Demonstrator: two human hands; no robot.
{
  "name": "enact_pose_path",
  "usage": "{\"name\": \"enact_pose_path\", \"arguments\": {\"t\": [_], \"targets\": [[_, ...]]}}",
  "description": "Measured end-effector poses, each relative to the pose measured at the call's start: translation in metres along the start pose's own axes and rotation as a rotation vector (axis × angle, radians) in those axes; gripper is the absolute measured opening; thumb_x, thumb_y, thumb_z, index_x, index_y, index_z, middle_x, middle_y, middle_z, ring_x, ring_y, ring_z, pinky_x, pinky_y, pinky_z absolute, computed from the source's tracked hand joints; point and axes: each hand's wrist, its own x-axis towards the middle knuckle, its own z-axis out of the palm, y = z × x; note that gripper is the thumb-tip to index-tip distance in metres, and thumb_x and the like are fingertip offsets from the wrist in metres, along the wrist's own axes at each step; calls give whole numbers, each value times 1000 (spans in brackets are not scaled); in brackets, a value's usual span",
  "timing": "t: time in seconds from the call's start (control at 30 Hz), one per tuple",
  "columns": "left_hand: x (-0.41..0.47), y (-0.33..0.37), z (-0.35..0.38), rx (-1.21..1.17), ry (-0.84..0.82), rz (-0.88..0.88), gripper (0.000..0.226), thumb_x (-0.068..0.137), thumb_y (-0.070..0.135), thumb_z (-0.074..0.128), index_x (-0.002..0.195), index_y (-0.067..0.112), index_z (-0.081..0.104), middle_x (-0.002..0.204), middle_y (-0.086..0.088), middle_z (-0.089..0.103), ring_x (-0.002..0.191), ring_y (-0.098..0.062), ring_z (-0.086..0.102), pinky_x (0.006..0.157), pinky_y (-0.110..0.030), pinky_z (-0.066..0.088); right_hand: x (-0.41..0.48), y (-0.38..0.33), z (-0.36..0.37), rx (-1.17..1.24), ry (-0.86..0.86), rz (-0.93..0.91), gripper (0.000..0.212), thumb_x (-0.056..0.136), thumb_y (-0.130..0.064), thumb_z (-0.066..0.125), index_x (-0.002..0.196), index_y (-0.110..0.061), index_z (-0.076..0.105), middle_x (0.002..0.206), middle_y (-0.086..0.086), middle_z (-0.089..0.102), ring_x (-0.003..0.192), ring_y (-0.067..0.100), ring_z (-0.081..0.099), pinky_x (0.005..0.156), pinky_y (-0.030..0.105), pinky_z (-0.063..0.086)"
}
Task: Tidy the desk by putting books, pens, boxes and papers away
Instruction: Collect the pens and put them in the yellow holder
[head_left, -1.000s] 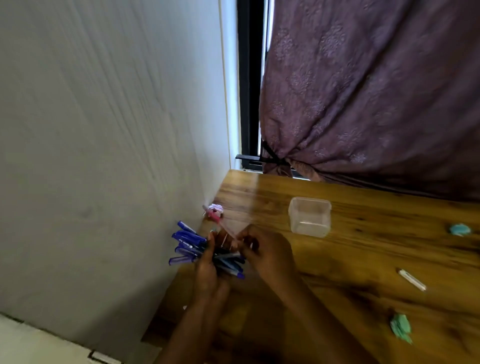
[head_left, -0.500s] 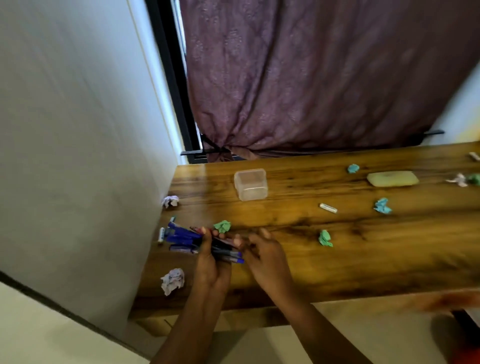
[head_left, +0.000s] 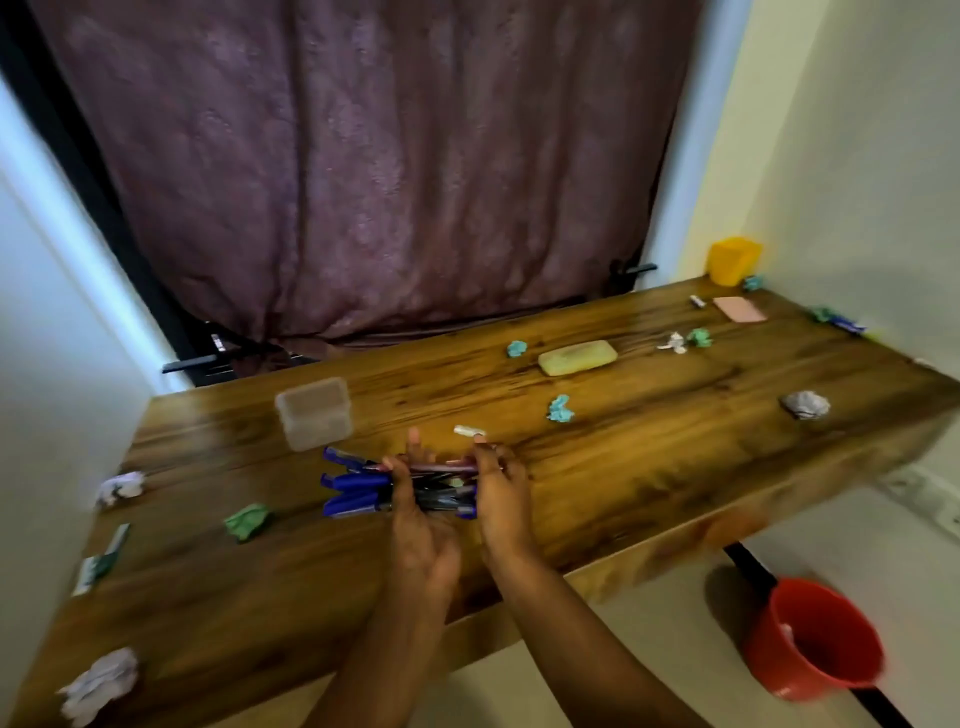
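pens (head_left: 358, 480): bundle over worktop (head_left: 649, 467), just in front of clear box (head_left: 314, 418) | my left grip (head_left: 418, 525): curled round bundle's middle | my right grip (head_left: 501, 493): pinching its right end

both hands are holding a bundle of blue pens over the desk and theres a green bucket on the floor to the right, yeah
Not quite: the bucket on the floor is red, not green, as the head view shows. The rest holds: the left hand and right hand grip the bundle of blue pens over the desk.
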Motion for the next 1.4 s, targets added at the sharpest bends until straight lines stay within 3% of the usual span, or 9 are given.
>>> {"name": "enact_pose_path", "arguments": {"t": [0.17, 0.27, 0.47, 0.57, 0.67, 0.93, 1.1, 1.27, 1.4], "targets": [[3, -94, 62, 30, 38, -84, 44, 85, 51, 50, 123, 31, 61, 140, -4, 51, 126, -23, 49, 101, -46, 42, 49, -41, -94, -9, 39, 18, 17, 92, -30, 56, 83, -17, 63, 94, 11, 69, 90, 27, 67, 81, 40, 56], [8, -150, 101, 72, 7, -121, 47, 85, 55, 47, 125, 34, 59, 140, 0, 50, 124, -22, 50, 89, -44, 46, 80, -63, -154, -18, -16, 37, 27, 92, -39, 54, 97, -14, 63, 98, 10, 70, 91, 26, 68, 79, 37, 56], [5, -264, 165, 60, -33, -166, 63, 73, 48, 61, 130, 23, 55, 132, -9, 58, 119, -29, 56, 97, -49, 45, 129, -114, -256, -34, 182, -184, 22, 94, -28, 55, 82, -9, 58, 77, 7, 65, 73, 18, 65, 60, 23, 52], [8, -299, 195, 38, -60, -156, 43, 76, 43, 60, 115, 23, 59, 122, -3, 64, 118, -28, 57, 102, -48, 42, 150, -139, -288, 7, 203, -183, 23, 92, -26, 58, 72, -14, 56, 73, 6, 64, 71, 21, 65, 66, 33, 55], [20, -326, 219, 60, -97, -173, 36, 80, 42, 59, 112, 25, 58, 119, 1, 66, 116, -26, 59, 104, -48, 41, 172, -158, -310, 47, 242, -180, 25, 91, -26, 60, 68, -16, 57, 71, 5, 66, 71, 23, 65, 72, 42, 56], [79, -376, 263, 133, -256, -298, 57, 79, 46, 57, 131, 23, 56, 130, -12, 60, 121, -29, 54, 101, -48, 42, 257, -191, -337, 49, 393, -304, 39, 87, -11, 62, 52, -16, 45, 50, -1, 48, 52, 19, 51, 47, 25, 40], [134, -396, 294, 12, -304, -298, 89, 56, 41, 88, 133, 15, 53, 136, -12, 55, 126, -30, 52, 111, -48, 32, 317, -221, -342, -9, 383, -352, 35, 86, -3, 58, 55, -13, 45, 50, -2, 49, 43, 7, 52, 41, 18, 39], [191, -404, 318, -182, -304, -224, 62, 37, 24, 97, 93, 13, 72, 105, -6, 71, 101, -20, 67, 85, -37, 56, 387, -240, -342, 20, 464, -341, 40, 83, -8, 61, 50, -19, 43, 52, 1, 46, 53, 18, 46, 52, 26, 37], [218, -412, 328, -256, -284, -202, 55, 36, 19, 97, 86, 13, 75, 102, -8, 71, 97, -22, 68, 92, -42, 52, 424, -239, -339, 33, 479, -322, 42, 83, -9, 63, 47, -20, 43, 52, 1, 45, 58, 21, 46, 57, 32, 39]]}}
